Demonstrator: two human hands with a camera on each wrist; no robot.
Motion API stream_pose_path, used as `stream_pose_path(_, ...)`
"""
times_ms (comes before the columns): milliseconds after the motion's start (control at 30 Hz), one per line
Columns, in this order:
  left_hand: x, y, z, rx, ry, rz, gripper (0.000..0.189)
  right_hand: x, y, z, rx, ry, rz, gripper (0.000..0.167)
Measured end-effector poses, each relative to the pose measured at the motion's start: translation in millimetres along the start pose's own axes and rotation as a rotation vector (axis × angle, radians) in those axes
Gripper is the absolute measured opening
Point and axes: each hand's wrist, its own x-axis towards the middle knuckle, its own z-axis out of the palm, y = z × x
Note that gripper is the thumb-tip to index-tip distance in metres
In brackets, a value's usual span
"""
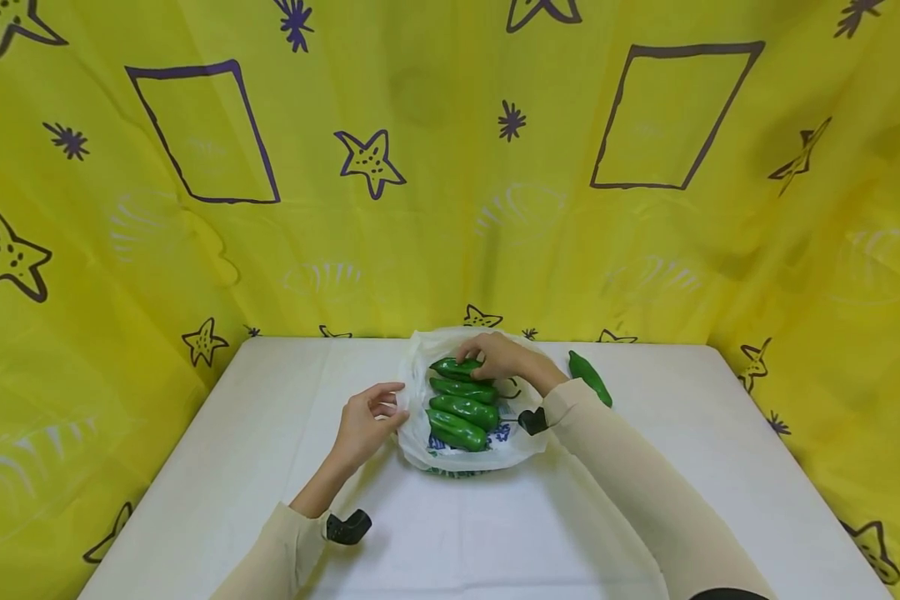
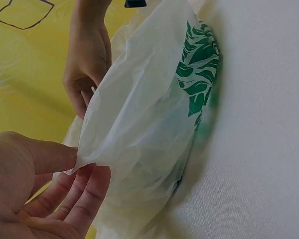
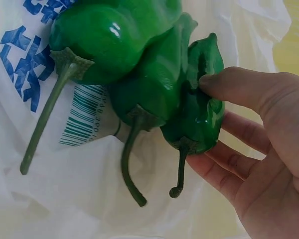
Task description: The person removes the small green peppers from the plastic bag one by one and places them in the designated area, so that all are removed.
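Note:
A white plastic bag (image 1: 412, 421) lies with its mouth spread wide on the table, several glossy green peppers (image 1: 465, 409) lined up inside it. My left hand (image 1: 363, 423) pinches the bag's left rim between thumb and fingers; the left wrist view shows the film drawn to a point there. Inside the bag, my right hand (image 1: 501, 354) holds the farthest green pepper (image 3: 202, 124), thumb on top and fingers round its other side. Its short stem points toward the wrist. Two other peppers (image 3: 147, 94) with long stems lie beside it in the right wrist view.
One more green pepper (image 1: 590, 379) lies on the white-covered table (image 1: 645, 433), to the right of the bag beyond my right forearm. A yellow curtain (image 1: 450, 250) with drawn stars hangs behind the table and along both sides. Blue lettering and a barcode (image 3: 84, 115) show on the bag.

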Motion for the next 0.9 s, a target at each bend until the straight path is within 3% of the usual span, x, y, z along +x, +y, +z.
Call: stream_pose_path(900, -0.2, 0.5, 1.0, -0.01, 0.012, -0.015, 0.042, -17.3, -18.1, -20.1, -0.066, -0.028, -0.084, 0.026)
